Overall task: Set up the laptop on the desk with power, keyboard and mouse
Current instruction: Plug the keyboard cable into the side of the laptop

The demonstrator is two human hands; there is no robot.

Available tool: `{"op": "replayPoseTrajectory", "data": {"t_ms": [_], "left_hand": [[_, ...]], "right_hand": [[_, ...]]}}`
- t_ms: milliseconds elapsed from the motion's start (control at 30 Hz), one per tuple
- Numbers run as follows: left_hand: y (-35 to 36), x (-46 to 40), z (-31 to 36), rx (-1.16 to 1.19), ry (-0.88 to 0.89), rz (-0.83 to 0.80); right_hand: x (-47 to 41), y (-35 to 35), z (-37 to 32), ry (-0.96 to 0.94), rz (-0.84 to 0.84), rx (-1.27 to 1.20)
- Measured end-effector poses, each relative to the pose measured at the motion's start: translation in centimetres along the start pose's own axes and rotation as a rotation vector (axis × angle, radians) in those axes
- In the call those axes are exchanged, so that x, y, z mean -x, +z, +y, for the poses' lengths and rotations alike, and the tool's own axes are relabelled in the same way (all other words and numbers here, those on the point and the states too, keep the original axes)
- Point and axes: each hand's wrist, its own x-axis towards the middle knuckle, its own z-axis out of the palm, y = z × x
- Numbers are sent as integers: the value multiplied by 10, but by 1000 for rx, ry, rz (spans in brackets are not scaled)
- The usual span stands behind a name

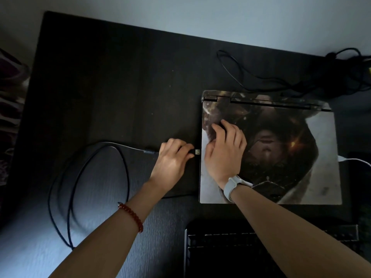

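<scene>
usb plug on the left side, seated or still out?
Out: the USB plug shows bare metal beside the laptop edge, pinched by the left hand.

Closed laptop [281, 153] lies on the right half of the tabletop [112, 87]. Keyboard [224, 255] in front of it, at the near edge. USB plug [197, 151] just beside the laptop's left edge; its cable [88, 177] loops across the tabletop to the left. Tangled cords [313, 77] behind the laptop, far right corner. Another cable [355, 161] meets the laptop's right edge.
</scene>
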Motion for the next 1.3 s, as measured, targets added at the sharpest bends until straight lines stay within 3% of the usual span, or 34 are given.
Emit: {"op": "replayPoseTrajectory", "data": {"t_ms": [567, 867, 1300], "left_hand": [[4, -3, 6, 0, 5, 22], [-2, -10, -1, 12, 112, -44], [-6, -12, 2, 68, 72, -94]], "right_hand": [[0, 0, -1, 1, 3, 22], [1, 1, 0, 4, 8, 52], [1, -1, -3, 8, 1, 67]]}}
